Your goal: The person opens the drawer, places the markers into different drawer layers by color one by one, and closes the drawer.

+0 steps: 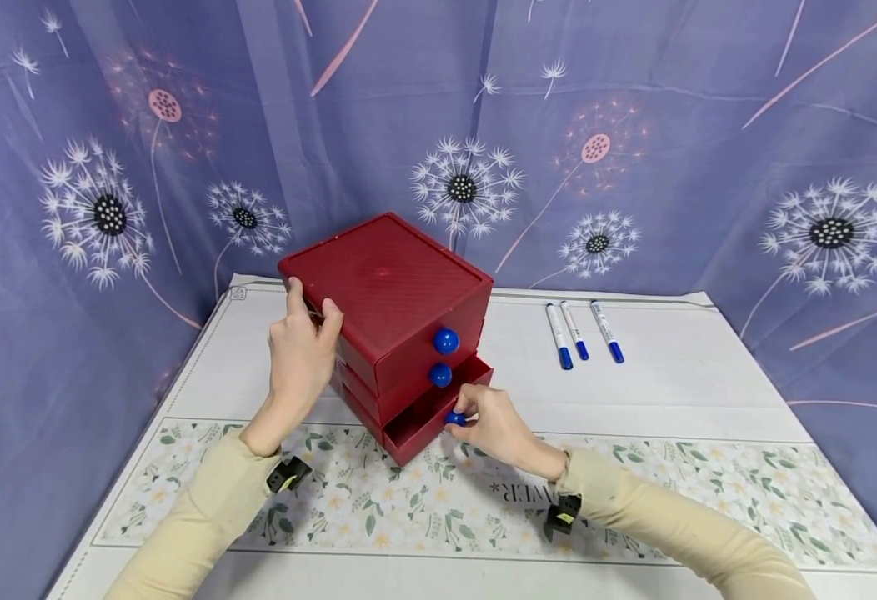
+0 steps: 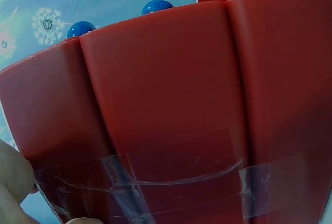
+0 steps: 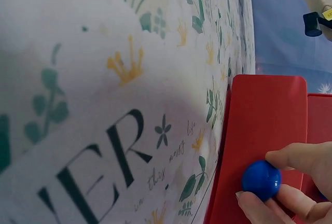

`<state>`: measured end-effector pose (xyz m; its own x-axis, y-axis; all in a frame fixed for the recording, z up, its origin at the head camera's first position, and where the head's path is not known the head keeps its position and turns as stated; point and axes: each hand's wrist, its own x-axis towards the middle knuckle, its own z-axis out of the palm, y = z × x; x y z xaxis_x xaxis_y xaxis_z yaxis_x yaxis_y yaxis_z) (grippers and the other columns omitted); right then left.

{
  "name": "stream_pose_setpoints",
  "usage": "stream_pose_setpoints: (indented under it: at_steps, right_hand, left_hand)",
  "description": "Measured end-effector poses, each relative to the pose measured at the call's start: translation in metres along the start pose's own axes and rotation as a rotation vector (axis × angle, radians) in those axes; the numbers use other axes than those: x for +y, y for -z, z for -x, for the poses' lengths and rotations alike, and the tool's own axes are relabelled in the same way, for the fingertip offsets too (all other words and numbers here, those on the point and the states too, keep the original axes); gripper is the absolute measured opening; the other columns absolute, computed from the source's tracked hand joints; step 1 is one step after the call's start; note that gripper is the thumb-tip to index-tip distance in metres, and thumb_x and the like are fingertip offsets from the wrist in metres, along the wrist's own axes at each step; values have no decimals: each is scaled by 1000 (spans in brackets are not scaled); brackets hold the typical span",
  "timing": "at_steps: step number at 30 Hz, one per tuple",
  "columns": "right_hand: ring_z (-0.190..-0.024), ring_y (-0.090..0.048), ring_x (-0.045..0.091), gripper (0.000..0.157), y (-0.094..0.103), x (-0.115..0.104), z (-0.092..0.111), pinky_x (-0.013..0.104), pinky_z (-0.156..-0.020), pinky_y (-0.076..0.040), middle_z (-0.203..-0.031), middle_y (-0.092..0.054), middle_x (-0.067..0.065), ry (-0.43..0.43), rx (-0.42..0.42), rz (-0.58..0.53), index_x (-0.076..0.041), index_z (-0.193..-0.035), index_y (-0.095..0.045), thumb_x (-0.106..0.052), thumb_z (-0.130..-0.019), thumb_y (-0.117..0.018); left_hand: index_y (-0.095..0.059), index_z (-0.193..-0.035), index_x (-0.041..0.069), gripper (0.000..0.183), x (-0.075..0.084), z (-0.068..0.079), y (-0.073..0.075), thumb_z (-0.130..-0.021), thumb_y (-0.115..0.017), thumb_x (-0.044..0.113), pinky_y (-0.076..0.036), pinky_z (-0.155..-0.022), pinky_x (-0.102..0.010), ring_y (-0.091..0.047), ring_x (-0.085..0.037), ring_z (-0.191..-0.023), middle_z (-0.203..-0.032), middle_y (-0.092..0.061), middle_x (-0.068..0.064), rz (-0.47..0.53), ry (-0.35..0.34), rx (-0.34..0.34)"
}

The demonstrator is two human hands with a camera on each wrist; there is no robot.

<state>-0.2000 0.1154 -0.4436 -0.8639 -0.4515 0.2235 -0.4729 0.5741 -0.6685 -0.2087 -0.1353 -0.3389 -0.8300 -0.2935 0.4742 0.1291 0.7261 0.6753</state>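
Note:
A red three-drawer cabinet [image 1: 386, 283] stands turned at an angle on the table, its bottom drawer [image 1: 416, 423] pulled partly out. The right hand [image 1: 494, 423] pinches that drawer's round blue knob [image 3: 261, 180] between thumb and fingers. Against the cabinet's upper left edge rests the left hand [image 1: 302, 346], thumb and index finger extended near the top; its other fingers are mostly hidden. Two more blue knobs, an upper knob [image 1: 446, 341] and a middle knob [image 1: 440, 375], sit on the closed drawers. The visible inside of the bottom drawer shows only red plastic.
Three capped markers, among them a left marker [image 1: 559, 337] and a right marker [image 1: 607, 332], lie right of the cabinet. A floral mat strip [image 1: 679, 500] crosses the front of the white table [image 1: 679, 375]. A purple curtain [image 1: 363, 125] hangs behind. Clear tape [image 2: 181, 182] crosses the cabinet's side.

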Motion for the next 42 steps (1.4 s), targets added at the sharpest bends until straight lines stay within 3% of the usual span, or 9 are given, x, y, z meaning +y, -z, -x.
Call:
stream_pose_setpoints:
  at_steps: [9,17,27,32,36,42]
  right_hand:
    - [-76,-66,15,21,3,-1,7,24,-64,-53,-81,-63,6,-16,-11,10,-7,-77,-56,-7,-68,-75]
    - [-75,-65,13,22,5,0,13,27,-65,-54,-81,-62,3,-34,-21,17,-8,-77,-55,-8,-68,-75]
    - [-72,-62,10,23,8,1,17,20,-61,-52,-81,-62,0,-39,-33,35,-11,-76,-54,-9,-69,-76]
    - [-71,-63,11,22,12,-1,20,24,-62,-53,-78,-64,1,-1,-29,50,-10,-77,-56,-12,-69,-76]
    - [-68,-64,11,18,17,0,21,27,-62,-53,-74,-66,-1,64,12,86,-12,-75,-59,-17,-71,-76]
    - [-61,-59,1,15,26,2,18,18,-58,-51,-65,-61,-10,106,158,97,-20,-66,-59,-17,-78,-67]
  left_hand:
    - [-34,-137,-5,61,0,0,0,-90,-36,35,-45,-51,-38,-51,-28,-47,-57,-55,-16,7,-5,2]
    - [-35,-137,-4,60,-1,-1,0,-90,-37,34,-43,-48,-36,-50,-27,-46,-57,-55,-15,-1,-14,2]
    - [-35,-137,-4,60,-3,-1,-2,-90,-37,34,-48,-54,-43,-54,-34,-52,-61,-58,-20,6,-25,17]
    - [-34,-137,-5,61,-3,0,-2,-90,-36,34,-48,-57,-45,-55,-36,-54,-61,-58,-22,9,-14,9]
    - [-34,-137,-6,61,-2,1,-2,-90,-36,34,-46,-54,-43,-53,-33,-51,-58,-57,-20,4,-21,13]
    - [-34,-137,-5,60,-1,2,-1,-91,-36,34,-44,-48,-37,-49,-27,-44,-55,-54,-15,0,-35,15]
